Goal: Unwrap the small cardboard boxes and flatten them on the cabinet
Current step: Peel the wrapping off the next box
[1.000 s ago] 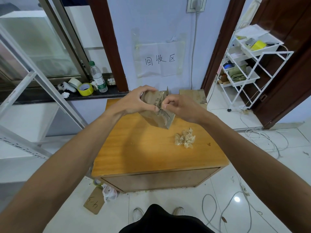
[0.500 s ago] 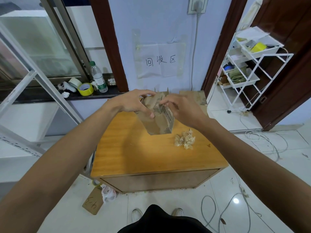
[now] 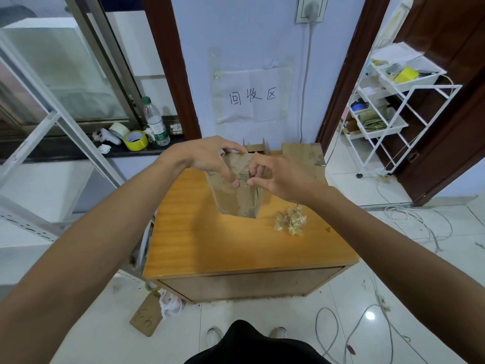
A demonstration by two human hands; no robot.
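Since a second ago, both my hands have shifted over the cardboard box (image 3: 236, 195), held tilted above the cabinet (image 3: 210, 245) near its far edge. My left hand (image 3: 207, 158) grips its top, my right hand (image 3: 275, 177) pinches tape at the seam; crumpled tape (image 3: 290, 221) lies by the right edge
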